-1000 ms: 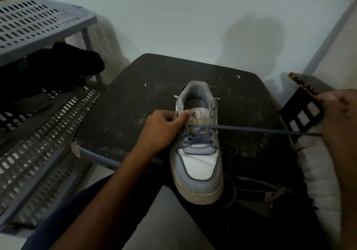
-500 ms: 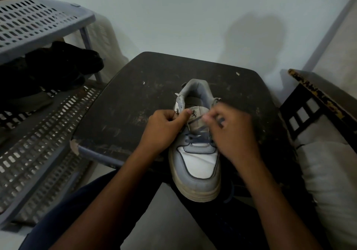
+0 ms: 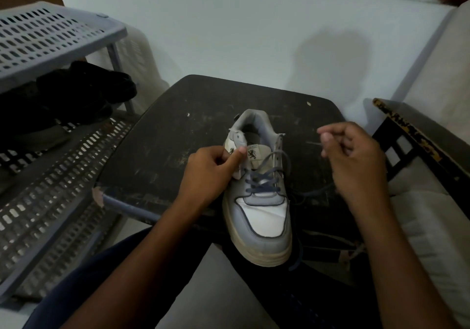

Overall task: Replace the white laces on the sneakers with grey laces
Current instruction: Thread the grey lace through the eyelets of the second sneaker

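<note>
scuffed dark table (image 3: 178, 135), sneaker (image 3: 259, 214) on it

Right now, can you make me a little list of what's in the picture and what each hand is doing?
shoe: one grey and white sneaker on a dark scuffed table, toe toward the person
lace: grey lace crossed through the lower eyelets, upper part loose
left hand: left hand pinches the sneaker's side by the tongue
right hand: right hand raised to the right of the sneaker, fingertips pinched together, seemingly on the lace end
beside: slotted plastic rack on the left
</note>
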`<state>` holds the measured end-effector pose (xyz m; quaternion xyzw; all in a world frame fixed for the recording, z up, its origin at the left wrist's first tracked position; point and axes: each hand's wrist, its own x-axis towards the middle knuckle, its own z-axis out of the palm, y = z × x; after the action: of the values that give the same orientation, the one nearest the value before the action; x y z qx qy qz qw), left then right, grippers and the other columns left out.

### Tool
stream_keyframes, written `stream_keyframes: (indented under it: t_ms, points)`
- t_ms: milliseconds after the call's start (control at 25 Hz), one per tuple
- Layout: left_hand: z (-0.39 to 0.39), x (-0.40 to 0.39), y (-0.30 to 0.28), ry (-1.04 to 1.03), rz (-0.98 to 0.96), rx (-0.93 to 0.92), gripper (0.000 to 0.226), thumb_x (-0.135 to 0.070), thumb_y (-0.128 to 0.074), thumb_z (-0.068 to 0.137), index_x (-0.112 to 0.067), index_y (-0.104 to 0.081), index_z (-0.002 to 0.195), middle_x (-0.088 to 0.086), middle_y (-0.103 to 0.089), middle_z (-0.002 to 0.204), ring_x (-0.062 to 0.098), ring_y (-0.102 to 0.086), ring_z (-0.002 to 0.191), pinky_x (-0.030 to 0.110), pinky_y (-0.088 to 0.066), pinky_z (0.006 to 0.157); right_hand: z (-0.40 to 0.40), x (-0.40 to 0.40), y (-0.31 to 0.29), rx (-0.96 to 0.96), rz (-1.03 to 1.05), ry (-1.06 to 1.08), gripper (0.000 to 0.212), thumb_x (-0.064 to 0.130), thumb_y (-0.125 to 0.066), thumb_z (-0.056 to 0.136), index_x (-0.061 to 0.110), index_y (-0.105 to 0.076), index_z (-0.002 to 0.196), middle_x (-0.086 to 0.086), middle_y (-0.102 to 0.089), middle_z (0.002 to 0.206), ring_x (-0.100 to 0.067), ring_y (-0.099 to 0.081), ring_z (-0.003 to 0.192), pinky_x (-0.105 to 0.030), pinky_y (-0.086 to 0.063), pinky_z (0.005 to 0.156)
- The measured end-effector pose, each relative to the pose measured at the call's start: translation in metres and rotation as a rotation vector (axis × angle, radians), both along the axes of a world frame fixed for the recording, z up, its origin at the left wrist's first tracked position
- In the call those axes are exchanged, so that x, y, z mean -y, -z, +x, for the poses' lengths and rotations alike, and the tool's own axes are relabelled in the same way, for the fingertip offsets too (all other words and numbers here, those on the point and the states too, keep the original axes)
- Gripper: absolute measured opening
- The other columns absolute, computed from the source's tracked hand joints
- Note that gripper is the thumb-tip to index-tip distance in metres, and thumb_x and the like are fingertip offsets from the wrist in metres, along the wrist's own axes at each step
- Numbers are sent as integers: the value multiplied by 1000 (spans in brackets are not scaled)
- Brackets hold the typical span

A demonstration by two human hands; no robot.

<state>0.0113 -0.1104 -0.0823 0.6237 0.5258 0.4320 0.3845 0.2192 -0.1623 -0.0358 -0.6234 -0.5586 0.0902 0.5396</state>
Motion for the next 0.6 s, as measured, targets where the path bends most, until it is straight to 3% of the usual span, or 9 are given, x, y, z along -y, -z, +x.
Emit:
stream_keyframes:
  t_ms: [80,160,240,320,360,440,520,600]
  points:
    - [-1,4,-10,-102,164,21,28,-39,-67,88,-16,-64,71,-2,-66,65,9,-60,59,31,-53,59,6,3,-3,-226,78,7,20,11,-54,96,27,-65,93,8,-62,74,1,-53,57,-14,-41,54]
    - [-2,5,-21,-105,366,-70,9,-30,-67,89,-22,-68,88,-8,-64,89,9,-60,83,28,-52,74,13,4,-10,-528,169,-13,21,7,-52,97,22,-67,99,3,-62,75,-1,-48,55,-16,-38,47]
    - [2,3,-25,-43,580,-364,18,-30,-62,88,-25,-70,103,-7,-56,115,13,-49,112,35,-39,96,22,4,-15,-642,203,-26,21,5,-51,97,18,-67,104,2,-63,80,-3,-50,59,-16,-40,49]
    - [16,0,-29,65,675,-681,27,-36,-54,87,-23,-73,103,2,-53,130,20,-39,131,50,-20,108,24,3,-12,-614,141,-23,22,2,-52,96,14,-67,106,1,-66,83,-3,-53,61,-16,-44,51]
    - [24,2,-33,145,638,-806,28,-37,-52,90,-23,-74,101,2,-51,134,20,-37,135,55,-10,112,21,3,-8,-588,98,-21,22,1,-52,95,14,-67,105,1,-66,82,-2,-54,61,-16,-45,52]
    - [33,4,-38,287,544,-896,24,-33,-52,95,-25,-75,98,-5,-56,128,14,-42,129,49,4,113,12,2,-2,-533,28,-18,21,1,-55,93,17,-68,98,1,-67,80,-1,-55,59,-15,-46,51]
    - [30,5,-41,347,525,-807,22,-34,-56,95,-25,-76,90,-10,-63,115,9,-51,118,39,-1,112,5,-2,3,-484,-26,-14,21,3,-60,91,22,-69,90,0,-69,79,-1,-56,59,-15,-48,53]
    - [20,3,-40,323,547,-635,23,-34,-56,95,-23,-76,90,-9,-68,108,10,-58,108,45,-17,114,-1,-7,8,-448,-73,-32,23,3,-61,89,24,-69,87,-1,-69,79,-3,-59,59,-16,-49,55]
